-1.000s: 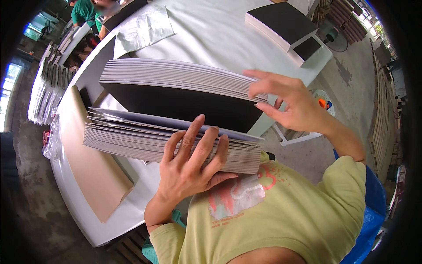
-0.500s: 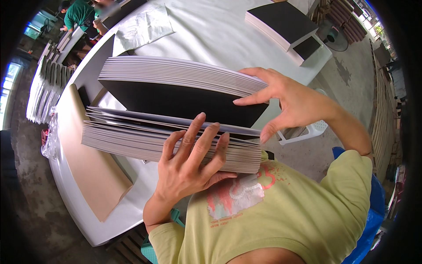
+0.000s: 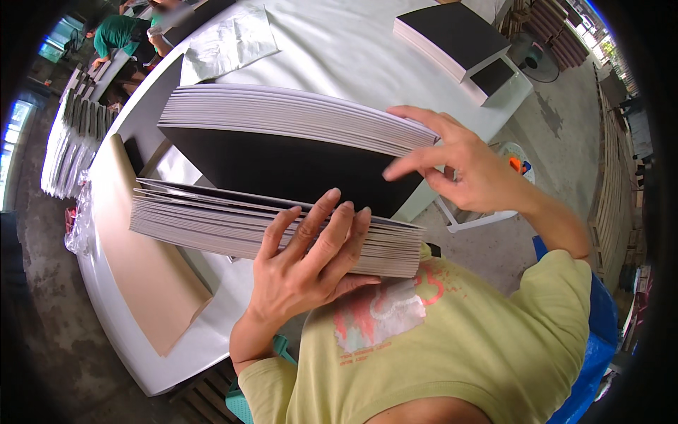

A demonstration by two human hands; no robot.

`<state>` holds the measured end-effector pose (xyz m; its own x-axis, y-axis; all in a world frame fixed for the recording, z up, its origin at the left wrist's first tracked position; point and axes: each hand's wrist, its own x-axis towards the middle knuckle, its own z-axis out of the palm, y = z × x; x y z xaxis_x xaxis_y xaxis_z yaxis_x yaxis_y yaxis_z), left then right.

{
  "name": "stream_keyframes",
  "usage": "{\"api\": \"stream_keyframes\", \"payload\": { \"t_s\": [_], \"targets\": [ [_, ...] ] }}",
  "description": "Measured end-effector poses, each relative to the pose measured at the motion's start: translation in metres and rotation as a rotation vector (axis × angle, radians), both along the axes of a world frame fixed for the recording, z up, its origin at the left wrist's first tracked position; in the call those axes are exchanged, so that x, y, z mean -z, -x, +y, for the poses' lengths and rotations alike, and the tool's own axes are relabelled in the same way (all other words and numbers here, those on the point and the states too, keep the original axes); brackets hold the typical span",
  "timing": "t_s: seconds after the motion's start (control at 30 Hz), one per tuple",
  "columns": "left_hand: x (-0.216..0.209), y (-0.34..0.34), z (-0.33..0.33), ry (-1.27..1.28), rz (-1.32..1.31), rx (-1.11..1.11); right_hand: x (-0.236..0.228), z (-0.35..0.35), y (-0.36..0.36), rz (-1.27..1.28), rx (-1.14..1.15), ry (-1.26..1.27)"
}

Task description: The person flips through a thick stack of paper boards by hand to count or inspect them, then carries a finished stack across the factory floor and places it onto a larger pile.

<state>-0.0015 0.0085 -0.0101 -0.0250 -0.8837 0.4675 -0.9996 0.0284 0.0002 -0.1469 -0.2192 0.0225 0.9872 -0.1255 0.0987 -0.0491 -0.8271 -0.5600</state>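
Head view, left hand (image 3: 307,265) fingers spread flat on lower sheet stack (image 3: 268,230), right hand (image 3: 466,166) fingers lifting upper stack (image 3: 296,116)

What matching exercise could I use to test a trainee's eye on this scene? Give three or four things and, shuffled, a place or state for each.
Things:
1. left hand
2. right hand
3. brown sheet
4. black-topped stack

Places or states:
A. lying flat at the table's near left edge
B. fingers spread on the lower bundle of sheets
C. sitting alone at the table's far right
D. lifting the corner of the upper bundle

Pairs: 1-B, 2-D, 3-A, 4-C
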Motion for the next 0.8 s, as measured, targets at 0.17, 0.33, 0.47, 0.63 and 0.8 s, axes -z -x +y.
{"api": "stream_keyframes", "payload": {
  "t_s": [0.17, 0.33, 0.47, 0.63, 0.8],
  "targets": [
    [-0.002, 0.001, 0.003, -0.065, 0.012, -0.033, -0.004, -0.007, -0.003, 0.007, -0.123, -0.075],
    [-0.004, 0.000, 0.002, -0.073, 0.034, -0.022, -0.007, -0.007, -0.004, 0.037, -0.118, -0.059],
    [-0.005, 0.001, 0.001, -0.059, 0.047, -0.032, -0.004, -0.010, -0.007, 0.032, -0.138, -0.071],
    [-0.007, 0.000, 0.001, -0.054, 0.033, -0.019, -0.006, -0.015, -0.009, 0.079, -0.126, -0.190],
    [-0.004, 0.000, 0.003, -0.066, 0.018, -0.001, -0.009, -0.009, -0.010, 0.086, -0.053, -0.335]
  ]
}}
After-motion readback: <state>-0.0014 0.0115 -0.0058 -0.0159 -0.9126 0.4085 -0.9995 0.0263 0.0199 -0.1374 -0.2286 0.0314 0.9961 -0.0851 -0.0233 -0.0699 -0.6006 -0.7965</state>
